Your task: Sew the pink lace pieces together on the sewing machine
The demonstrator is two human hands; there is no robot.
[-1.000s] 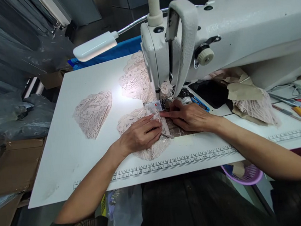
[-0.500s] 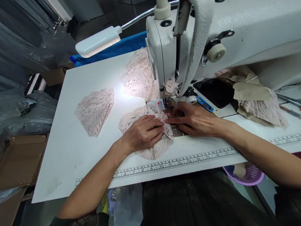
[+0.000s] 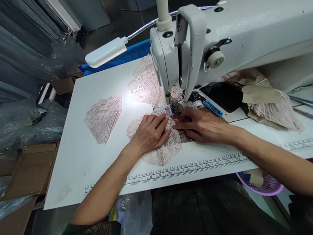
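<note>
Pink lace piece (image 3: pixel 162 155) lies on the white table (image 3: pixel 71 148), just before the sewing machine (image 3: pixel 160 63). Person's left hand (image 3: pixel 150 133) rests over it, fingers laid out, loose. Right hand (image 3: pixel 203 125) at its right edge, forefinger extended; whether those fingers pinch anything, cannot tell.

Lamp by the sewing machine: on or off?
On. The white lamp glows along its lower edge, and a bright patch falls on the tabletop and lace near it.
</note>
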